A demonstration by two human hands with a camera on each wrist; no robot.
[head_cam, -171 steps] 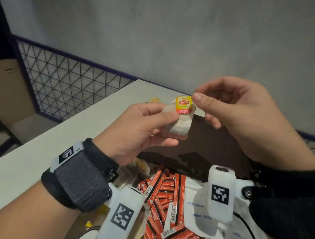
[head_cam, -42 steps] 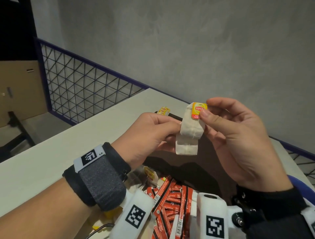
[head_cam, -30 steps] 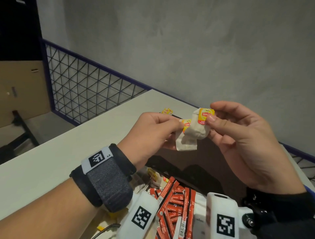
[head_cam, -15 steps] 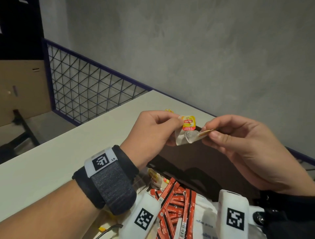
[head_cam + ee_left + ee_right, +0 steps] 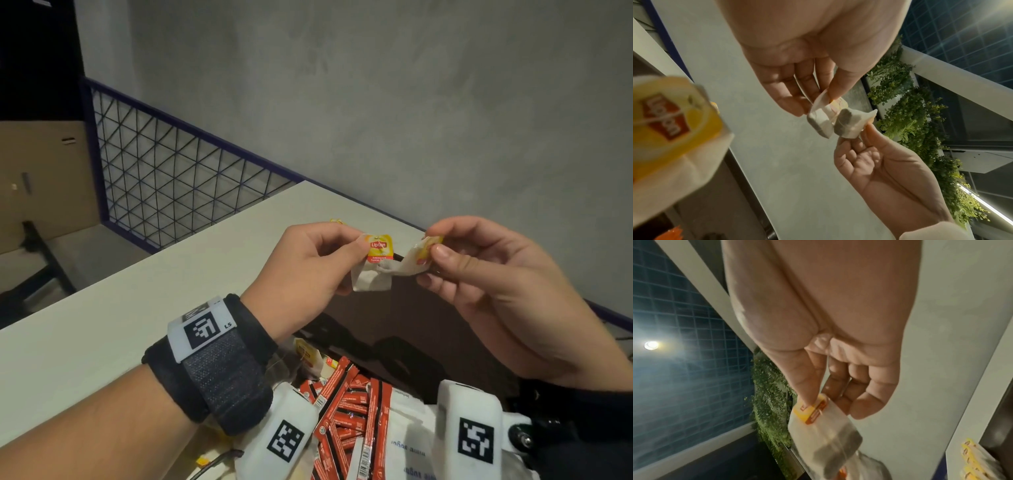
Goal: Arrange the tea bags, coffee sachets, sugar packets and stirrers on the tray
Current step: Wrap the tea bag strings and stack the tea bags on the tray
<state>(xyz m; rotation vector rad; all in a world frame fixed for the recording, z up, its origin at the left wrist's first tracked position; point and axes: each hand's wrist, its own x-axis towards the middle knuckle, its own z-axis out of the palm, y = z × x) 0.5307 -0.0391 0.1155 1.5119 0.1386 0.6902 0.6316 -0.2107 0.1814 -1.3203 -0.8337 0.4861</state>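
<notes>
Two white Lipton tea bags hang in the air above the dark brown tray [image 5: 421,329]. My left hand [image 5: 356,260] pinches one tea bag [image 5: 371,279] just beside its yellow tag. The right hand [image 5: 433,245] pinches the second tea bag [image 5: 409,265] at its tag. The two bags still touch at their lower corners. From the left wrist both bags [image 5: 821,120] [image 5: 849,125] show dark tea inside, with the left hand [image 5: 818,104] above and the right hand [image 5: 861,134] below. In the right wrist view the right hand [image 5: 819,400] holds its bag [image 5: 826,439] by the tag.
Red coffee sachets [image 5: 346,404] lie piled near me beside white printed packets [image 5: 409,448]. More tea bags [image 5: 310,354] sit left of the pile, and one tea bag [image 5: 337,222] shows beyond my left hand. A wire fence [image 5: 164,178] and grey wall border the white table [image 5: 137,301].
The two tea bags were held together as one stack; my hands have drawn apart, the right pulling its bag to the right, away from the left one.
</notes>
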